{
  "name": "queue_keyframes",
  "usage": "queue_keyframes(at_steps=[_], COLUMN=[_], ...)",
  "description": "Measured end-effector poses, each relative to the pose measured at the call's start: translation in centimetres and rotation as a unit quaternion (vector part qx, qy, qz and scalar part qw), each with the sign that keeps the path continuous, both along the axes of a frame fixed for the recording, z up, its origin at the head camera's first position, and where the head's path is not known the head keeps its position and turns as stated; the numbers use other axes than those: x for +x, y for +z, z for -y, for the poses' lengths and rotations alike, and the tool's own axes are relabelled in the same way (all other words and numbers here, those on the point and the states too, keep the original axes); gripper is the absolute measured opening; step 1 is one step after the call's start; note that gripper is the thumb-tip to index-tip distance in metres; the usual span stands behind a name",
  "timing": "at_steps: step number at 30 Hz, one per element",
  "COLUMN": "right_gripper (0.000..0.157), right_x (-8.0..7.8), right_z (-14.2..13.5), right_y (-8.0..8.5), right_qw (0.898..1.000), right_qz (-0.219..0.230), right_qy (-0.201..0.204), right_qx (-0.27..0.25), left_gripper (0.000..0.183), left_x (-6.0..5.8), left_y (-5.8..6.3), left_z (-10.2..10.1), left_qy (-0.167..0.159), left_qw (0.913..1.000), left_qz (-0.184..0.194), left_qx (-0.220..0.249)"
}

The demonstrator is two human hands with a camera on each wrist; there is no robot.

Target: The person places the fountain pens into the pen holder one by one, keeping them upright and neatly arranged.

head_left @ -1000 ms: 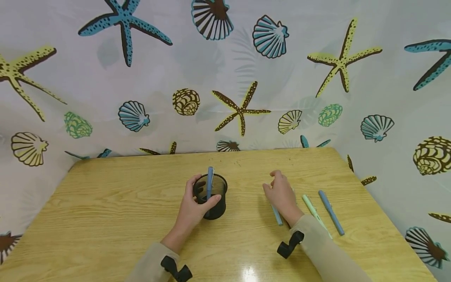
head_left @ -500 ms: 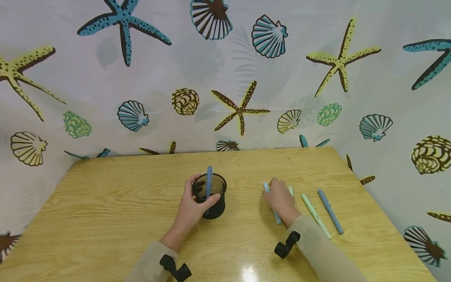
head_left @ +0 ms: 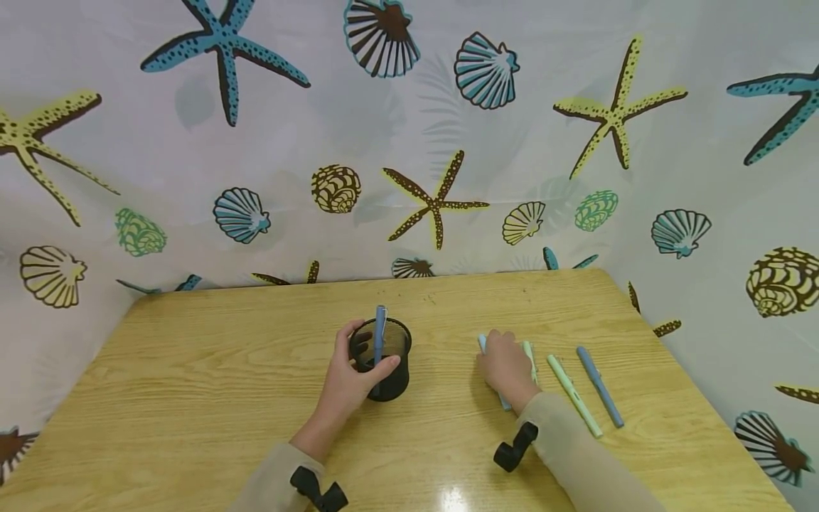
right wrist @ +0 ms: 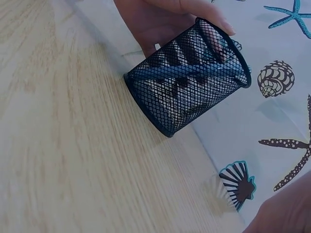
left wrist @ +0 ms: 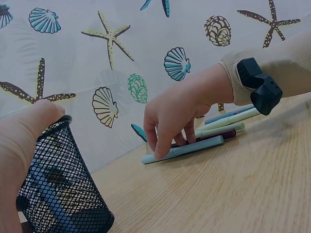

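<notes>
My left hand point(head_left: 348, 377) grips a black mesh pen holder point(head_left: 398, 377) standing on the table, thumb on the near side and fingers on the far side. One blue pen point(head_left: 380, 328) stands in the holder. On the right, my right hand point(head_left: 507, 363) has its fingers lowered round a light blue pen point(left wrist: 194, 148) lying on the table. The left wrist view shows its thumb and fingertips at that pen. Just behind lies a dark red pen point(left wrist: 228, 135), partly hidden. In the right wrist view, the mesh holder point(right wrist: 189, 80) appears with the other hand behind it.
Right of my right hand lie a light green pen point(head_left: 528, 355), another green pen point(head_left: 574, 395) and a blue pen point(head_left: 600, 386). The wooden table point(head_left: 211, 370) backs onto a cloth point(head_left: 288, 142) printed with shells and starfish.
My right hand has come down onto the light blue pen, its fingers closing in on it. The left hand stays on the pen holder.
</notes>
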State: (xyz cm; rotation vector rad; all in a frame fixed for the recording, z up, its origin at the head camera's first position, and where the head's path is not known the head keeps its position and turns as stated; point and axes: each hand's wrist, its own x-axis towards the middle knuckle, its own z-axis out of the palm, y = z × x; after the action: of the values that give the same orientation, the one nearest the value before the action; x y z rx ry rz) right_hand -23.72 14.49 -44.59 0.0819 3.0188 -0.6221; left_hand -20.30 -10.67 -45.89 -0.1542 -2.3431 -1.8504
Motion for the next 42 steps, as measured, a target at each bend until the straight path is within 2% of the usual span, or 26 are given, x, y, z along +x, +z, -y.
queue_keyframes(at_steps=[8, 19, 34, 42], right_gripper=[0.006, 0.004, 0.005, 0.012], right_x=[0.0, 0.0, 0.1, 0.1], right_z=[0.4, 0.5, 0.6, 0.6], right_y=[-0.4, -0.8, 0.1, 0.5], right_qw=[1.000, 0.994, 0.994, 0.996], right_qz=[-0.020, -0.082, -0.079, -0.079], right_qy=[0.014, 0.047, 0.041, 0.037], right_qx=[0.017, 0.062, 0.056, 0.015], left_gripper=[0.080, 0.079, 0.079, 0.079], left_x=[0.0, 0.2, 0.1, 0.1], left_y=[0.0, 0.0, 0.1, 0.1], left_z=[0.1, 0.0, 0.0, 0.0], left_qy=[-0.001, 0.001, -0.002, -0.002], left_qw=[1.0000, 1.0000, 1.0000, 1.0000], left_qz=[0.001, 0.003, -0.001, 0.000], left_qx=[0.005, 0.007, 0.005, 0.003])
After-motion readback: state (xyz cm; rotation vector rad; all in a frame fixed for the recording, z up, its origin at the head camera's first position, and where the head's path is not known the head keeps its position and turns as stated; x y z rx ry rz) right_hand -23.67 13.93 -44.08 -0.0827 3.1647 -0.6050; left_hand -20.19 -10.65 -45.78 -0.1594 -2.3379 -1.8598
